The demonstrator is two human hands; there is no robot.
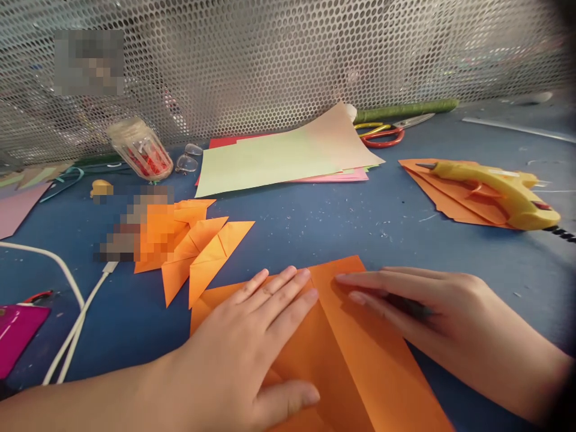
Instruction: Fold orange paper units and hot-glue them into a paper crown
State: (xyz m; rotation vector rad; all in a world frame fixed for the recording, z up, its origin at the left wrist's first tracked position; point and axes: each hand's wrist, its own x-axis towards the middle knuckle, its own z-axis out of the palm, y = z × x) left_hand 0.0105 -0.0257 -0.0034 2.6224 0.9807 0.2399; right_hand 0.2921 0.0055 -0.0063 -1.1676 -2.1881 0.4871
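Note:
A creased orange sheet of paper (342,360) lies before me on the blue table, a fold line running down its length. Flat across its left part rests my left hand (256,330), fingers stretched out and thumb apart, pressing on the paper. At the upper right of the sheet, my right hand (418,312) touches the surface with its fingertips; its fingers are extended and hold nothing that I can see. Several folded orange paper pieces (216,255) lie beyond my left hand, partly hidden by a blurred patch.
A yellow glue gun (495,189) sits on folded orange paper (445,192) at right. Coloured sheets (279,159), scissors (384,137) and a green stick (405,111) lie near the perforated metal screen (270,60). At left are a tilted jar (141,150) and white cable (74,324).

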